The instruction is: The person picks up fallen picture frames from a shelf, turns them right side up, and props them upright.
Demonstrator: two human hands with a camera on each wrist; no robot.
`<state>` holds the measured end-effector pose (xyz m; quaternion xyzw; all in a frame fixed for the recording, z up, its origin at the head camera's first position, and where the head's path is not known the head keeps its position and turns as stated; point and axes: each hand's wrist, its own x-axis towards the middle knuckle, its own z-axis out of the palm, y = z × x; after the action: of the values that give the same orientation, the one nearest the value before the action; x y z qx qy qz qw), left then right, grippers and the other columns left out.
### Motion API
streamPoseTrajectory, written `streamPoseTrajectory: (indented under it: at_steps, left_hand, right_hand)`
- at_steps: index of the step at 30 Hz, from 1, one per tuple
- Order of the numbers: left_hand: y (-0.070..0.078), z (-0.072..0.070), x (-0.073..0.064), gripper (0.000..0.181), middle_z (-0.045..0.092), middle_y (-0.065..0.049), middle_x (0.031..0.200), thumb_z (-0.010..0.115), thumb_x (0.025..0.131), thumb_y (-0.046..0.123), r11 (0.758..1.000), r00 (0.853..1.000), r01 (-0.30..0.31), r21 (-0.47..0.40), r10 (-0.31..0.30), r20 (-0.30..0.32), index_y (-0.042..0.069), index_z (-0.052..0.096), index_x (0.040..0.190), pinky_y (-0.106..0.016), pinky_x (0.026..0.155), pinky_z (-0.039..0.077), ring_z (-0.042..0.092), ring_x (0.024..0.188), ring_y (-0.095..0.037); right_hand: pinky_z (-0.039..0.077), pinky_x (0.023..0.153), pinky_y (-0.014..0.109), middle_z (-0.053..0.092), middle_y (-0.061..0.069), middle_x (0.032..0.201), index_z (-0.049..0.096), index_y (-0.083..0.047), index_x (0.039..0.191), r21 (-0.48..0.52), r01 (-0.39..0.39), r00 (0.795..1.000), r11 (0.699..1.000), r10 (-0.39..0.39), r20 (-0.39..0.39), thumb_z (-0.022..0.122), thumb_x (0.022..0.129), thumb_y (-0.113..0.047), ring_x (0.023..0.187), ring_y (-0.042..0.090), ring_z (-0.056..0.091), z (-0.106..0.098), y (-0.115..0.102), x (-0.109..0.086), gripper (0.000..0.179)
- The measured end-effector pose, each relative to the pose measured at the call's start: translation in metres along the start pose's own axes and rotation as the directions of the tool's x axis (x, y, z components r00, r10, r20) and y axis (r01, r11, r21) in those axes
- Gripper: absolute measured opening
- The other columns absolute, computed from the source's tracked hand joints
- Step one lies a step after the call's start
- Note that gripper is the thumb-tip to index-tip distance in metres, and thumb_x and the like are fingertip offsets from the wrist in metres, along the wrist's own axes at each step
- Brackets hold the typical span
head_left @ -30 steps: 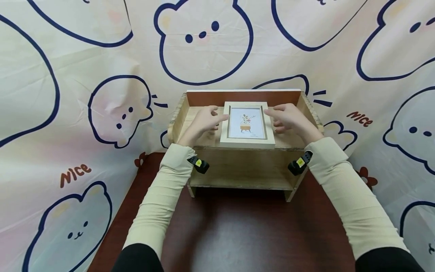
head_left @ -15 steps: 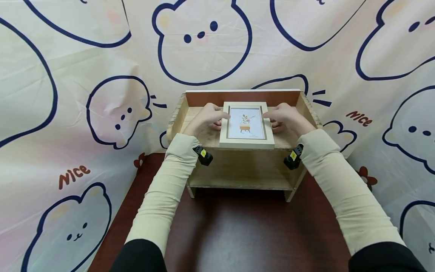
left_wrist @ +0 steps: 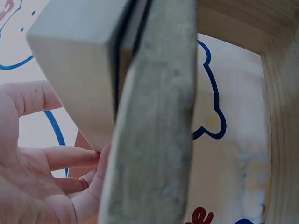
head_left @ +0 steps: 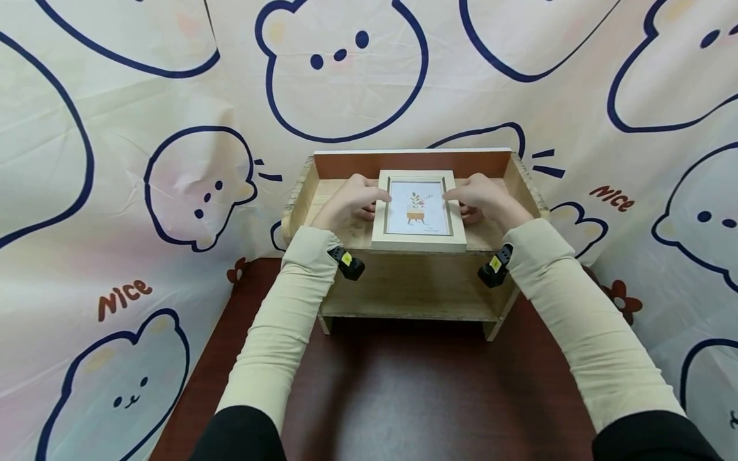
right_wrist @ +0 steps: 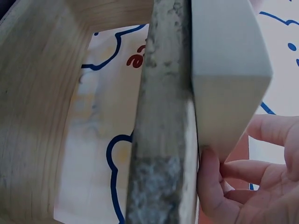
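Observation:
In the head view, a cream picture frame [head_left: 419,242] with a potted-plant print lies on the upper board of a small wooden shelf unit [head_left: 406,282]. My left hand [head_left: 350,200] holds its left side, thumb over the front border and the other fingers at the side edge. On the opposite side my right hand [head_left: 486,198] grips it the same way. The left wrist view has the frame's side wall [left_wrist: 79,84] with fingertips at its lower edge, next to the board's edge [left_wrist: 152,121]. From the right wrist, fingers [right_wrist: 210,172] meet the frame's other side wall [right_wrist: 229,107].
The shelf's side panels [head_left: 526,189] rise beyond each hand, and a brown back strip [head_left: 346,168] closes the rear. A lower board [head_left: 409,307] sits beneath. Under the unit is a dark red-brown table [head_left: 426,397]. Behind hangs a cartoon-printed cloth [head_left: 202,96].
Both hands have moved inward from beside the picture frame and now grip its two sides. The frame stays at nearly the same spot on the shelf.

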<state>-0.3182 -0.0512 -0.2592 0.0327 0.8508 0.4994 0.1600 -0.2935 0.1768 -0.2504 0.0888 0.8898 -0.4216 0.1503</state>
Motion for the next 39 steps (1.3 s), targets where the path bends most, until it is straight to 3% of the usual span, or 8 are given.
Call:
streamPoseTrajectory:
  at_steps: [4,7,9,11,16,25,32,39]
  left_hand:
    - [-0.001,0.001,-0.001,0.014,0.051,-0.006,0.086,0.065,0.080,0.014,1.000,1.000,-0.015,-0.023,0.015,-0.009,0.003,0.056,0.079,-0.022,0.055,0.050,0.048,0.066,-0.013]
    - [-0.004,0.002,-0.001,0.022,0.059,-0.010,0.094,0.063,0.080,0.011,0.996,1.000,-0.020,-0.090,0.019,-0.013,0.000,0.065,0.100,-0.022,0.055,0.050,0.052,0.067,-0.012]
    - [-0.006,0.002,-0.001,0.043,0.061,-0.013,0.103,0.062,0.080,0.007,0.989,1.000,-0.020,-0.147,0.019,-0.014,0.004,0.058,0.122,-0.023,0.056,0.052,0.055,0.069,-0.012]
    - [-0.008,0.001,-0.002,0.049,0.062,-0.013,0.098,0.061,0.079,0.004,0.981,0.999,-0.028,-0.189,0.025,-0.020,0.006,0.053,0.127,-0.024,0.055,0.052,0.056,0.066,-0.012]
    - [-0.011,-0.002,-0.002,0.058,0.058,-0.010,0.087,0.058,0.077,-0.006,0.968,0.998,-0.059,-0.242,0.052,-0.036,0.008,0.046,0.133,-0.023,0.054,0.052,0.053,0.058,-0.011]
    - [-0.014,-0.008,-0.002,0.066,0.052,-0.018,0.124,0.058,0.080,-0.009,0.958,0.994,-0.104,-0.267,0.105,-0.011,0.008,0.035,0.140,-0.028,0.065,0.053,0.061,0.086,-0.022]
    - [-0.012,-0.010,-0.004,0.069,0.055,-0.018,0.115,0.060,0.078,-0.010,0.952,0.982,-0.191,-0.238,0.184,-0.052,0.006,0.035,0.140,-0.023,0.057,0.051,0.058,0.084,-0.020]
    - [-0.008,-0.011,-0.006,0.061,0.056,-0.015,0.111,0.060,0.078,-0.012,0.945,0.985,-0.170,-0.280,0.152,-0.083,0.002,0.041,0.135,-0.024,0.066,0.052,0.058,0.080,-0.017]
  right_hand:
    - [0.049,0.060,0.021,0.044,0.012,0.101,0.045,0.004,0.121,0.019,0.003,1.000,1.000,-0.003,-0.012,0.053,0.090,-0.026,0.071,0.012,0.048,0.000,0.000,-0.002,0.043]
    - [0.050,0.062,0.021,0.044,0.013,0.108,0.043,0.005,0.126,0.047,0.002,1.000,0.999,-0.001,-0.026,0.053,0.090,-0.025,0.077,0.014,0.049,0.001,0.001,-0.003,0.047]
    - [0.050,0.062,0.021,0.045,0.013,0.107,0.044,0.005,0.127,0.063,0.005,0.999,0.998,-0.003,-0.038,0.053,0.090,-0.024,0.076,0.014,0.049,0.002,0.002,-0.003,0.047]
    - [0.050,0.060,0.021,0.046,0.012,0.104,0.046,0.003,0.127,0.078,0.006,0.999,0.997,-0.002,-0.052,0.053,0.090,-0.022,0.074,0.013,0.050,0.001,0.003,-0.004,0.045]
    - [0.052,0.064,0.024,0.051,0.016,0.117,0.042,-0.005,0.135,0.160,0.033,0.998,0.987,-0.026,-0.048,0.053,0.089,-0.013,0.084,0.016,0.054,0.000,0.005,-0.004,0.048]
    - [0.051,0.074,0.027,0.046,0.017,0.130,0.029,-0.009,0.142,0.244,0.105,0.994,0.964,-0.098,-0.042,0.052,0.091,-0.006,0.094,0.020,0.053,-0.001,0.006,-0.006,0.056]
    - [0.050,0.078,0.028,0.046,0.019,0.128,0.030,-0.007,0.142,0.254,0.165,0.985,0.953,-0.145,-0.096,0.053,0.090,-0.006,0.098,0.022,0.055,-0.003,0.003,-0.011,0.057]
    - [0.047,0.086,0.030,0.041,0.019,0.134,0.030,-0.006,0.142,0.292,0.189,0.981,0.938,-0.170,-0.090,0.052,0.090,-0.004,0.112,0.028,0.050,-0.005,0.000,-0.013,0.056]
